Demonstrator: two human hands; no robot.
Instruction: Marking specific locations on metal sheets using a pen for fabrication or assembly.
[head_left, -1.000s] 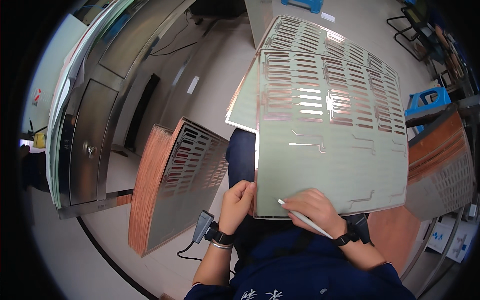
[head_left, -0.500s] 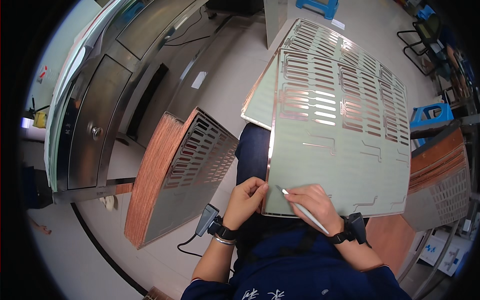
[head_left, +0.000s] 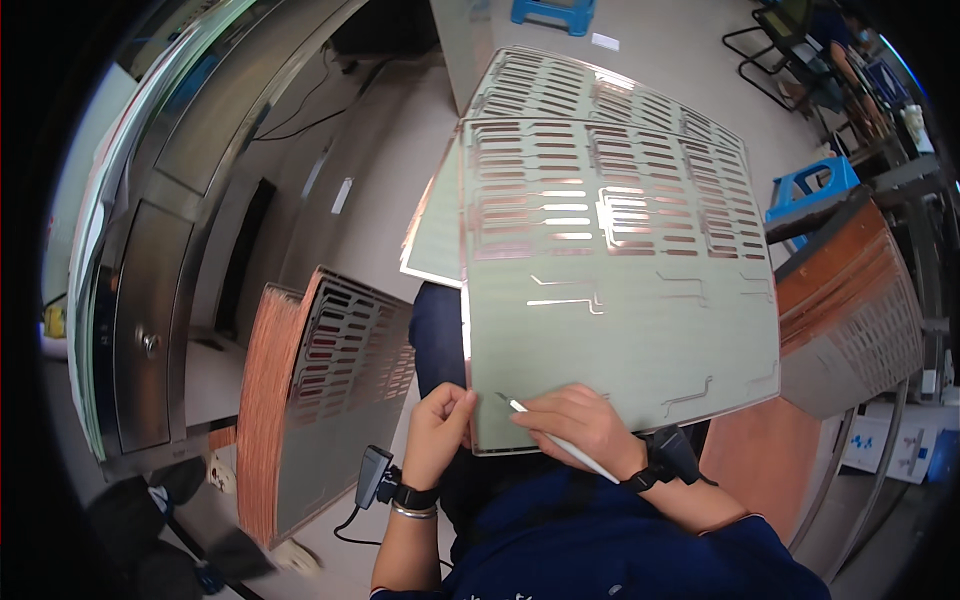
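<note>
Head view, looking down on a large pale-green sheet (head_left: 620,330) patterned with copper slots and traces, propped across the lap and leaning away from the body. Left hand (head_left: 440,430) at the sheet's lower left corner, fingers (head_left: 462,402) pressed together and pinching the edge, thumb on the near face. Right hand (head_left: 580,425) lying on the sheet just right of those fingers, curled around a slim white pen-like tool (head_left: 555,437) in a writing grip, its fine tip aimed at the surface close to the pinched corner; impossible to tell whether the tip touches.

Judged from this: fine work with the tip at the corner region, just begun or in mid-pass, most of the sheet lying beyond the fingers untouched. Calls next for a steady pinch on the edge, a light tip and small controlled wrist motion, since the wide thin sheet looks apt to flex or slide.

Around: a second similar sheet (head_left: 435,240) behind the first, showing past its left edge. Left of the pinching fingers, a copper-edged stack of slotted sheets (head_left: 300,400) standing on the floor; right of the tool hand, another such stack (head_left: 850,300). Farther left, a steel cabinet (head_left: 150,250); far beyond, a blue stool (head_left: 810,185). Small black device (head_left: 372,478) with a cable at the left wrist, near enough to snag.
</note>
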